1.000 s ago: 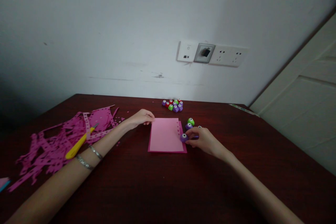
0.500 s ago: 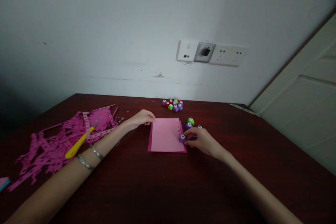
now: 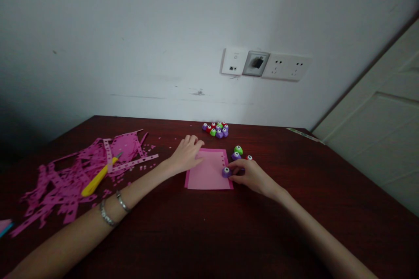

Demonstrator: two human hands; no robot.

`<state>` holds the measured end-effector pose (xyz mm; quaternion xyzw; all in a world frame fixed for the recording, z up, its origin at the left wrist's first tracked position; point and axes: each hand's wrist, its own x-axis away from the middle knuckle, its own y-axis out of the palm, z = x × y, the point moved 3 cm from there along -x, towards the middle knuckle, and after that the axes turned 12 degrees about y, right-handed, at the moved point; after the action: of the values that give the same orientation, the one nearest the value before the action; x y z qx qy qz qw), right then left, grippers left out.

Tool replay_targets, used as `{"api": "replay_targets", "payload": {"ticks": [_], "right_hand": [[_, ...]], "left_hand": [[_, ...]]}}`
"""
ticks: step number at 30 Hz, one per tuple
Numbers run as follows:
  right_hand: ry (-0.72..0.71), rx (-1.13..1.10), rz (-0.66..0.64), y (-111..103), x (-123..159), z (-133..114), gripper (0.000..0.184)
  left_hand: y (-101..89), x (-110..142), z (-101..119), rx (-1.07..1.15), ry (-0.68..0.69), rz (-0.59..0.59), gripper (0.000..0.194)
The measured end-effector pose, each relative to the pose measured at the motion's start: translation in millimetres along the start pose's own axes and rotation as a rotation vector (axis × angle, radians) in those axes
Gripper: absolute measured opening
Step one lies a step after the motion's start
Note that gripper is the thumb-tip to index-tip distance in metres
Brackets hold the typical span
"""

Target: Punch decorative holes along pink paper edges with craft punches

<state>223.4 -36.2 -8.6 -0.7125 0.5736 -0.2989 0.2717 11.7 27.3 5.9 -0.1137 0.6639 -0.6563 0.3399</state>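
A pink paper sheet [image 3: 209,174] lies on the dark wooden table [image 3: 209,235], with a row of small punched holes along its right edge. My left hand [image 3: 187,153] rests flat on the sheet's upper left corner, fingers spread. My right hand [image 3: 250,175] is closed round a small purple paper punch [image 3: 225,171] sitting on the sheet's right edge. Just behind my right hand stand a green punch [image 3: 238,149], a purple punch [image 3: 235,155] and a red punch [image 3: 249,157].
A cluster of several small coloured punches [image 3: 216,129] sits near the wall. Pink paper scraps [image 3: 75,174] cover the table's left side, with a yellow-handled knife [image 3: 98,176] on them. Wall sockets [image 3: 265,64] are above; a door [image 3: 379,122] stands at right.
My left hand has moved right, from the sheet's left edge onto its upper left corner. My right hand keeps the purple punch on the right edge, slightly lower than before.
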Motion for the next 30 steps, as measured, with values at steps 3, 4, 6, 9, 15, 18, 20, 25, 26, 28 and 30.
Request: {"api": "replay_targets", "payload": {"ticks": [3, 4, 6, 9, 15, 18, 20, 25, 26, 28, 30], "right_hand": [[0.005, -0.021, -0.025, 0, 0, 1, 0.025], [0.009, -0.028, -0.034, -1, 0, 1, 0.025], [0.02, -0.038, -0.04, -1, 0, 2, 0.026], [0.019, -0.045, -0.03, 0, -1, 4, 0.025], [-0.01, -0.054, -0.032, 2, -2, 5, 0.022], [-0.002, -0.046, -0.025, 2, -3, 6, 0.021], [0.002, -0.041, -0.025, 2, -3, 7, 0.02], [0.011, -0.043, -0.031, 3, -2, 7, 0.018], [0.011, -0.042, -0.027, 3, -2, 7, 0.018], [0.008, -0.037, -0.02, 3, -2, 6, 0.017], [0.002, -0.032, -0.019, 3, -2, 6, 0.017]], "left_hand": [[2.8, 3, 26, 0.068, 0.199, -0.147, 0.053], [5.4, 4, 31, 0.093, 0.229, -0.191, 0.057], [11.8, 6, 36, 0.126, 0.248, -0.253, 0.062], [20.6, 7, 35, 0.148, 0.246, -0.285, 0.068], [24.2, 7, 33, 0.139, 0.25, -0.283, 0.069], [22.7, 7, 34, 0.14, 0.244, -0.297, 0.069], [22.2, 8, 35, 0.142, 0.238, -0.303, 0.069], [22.3, 7, 35, 0.149, 0.234, -0.31, 0.07], [22.3, 7, 34, 0.15, 0.234, -0.311, 0.07], [22.1, 7, 34, 0.155, 0.232, -0.315, 0.07], [21.9, 7, 34, 0.165, 0.229, -0.324, 0.07]]}}
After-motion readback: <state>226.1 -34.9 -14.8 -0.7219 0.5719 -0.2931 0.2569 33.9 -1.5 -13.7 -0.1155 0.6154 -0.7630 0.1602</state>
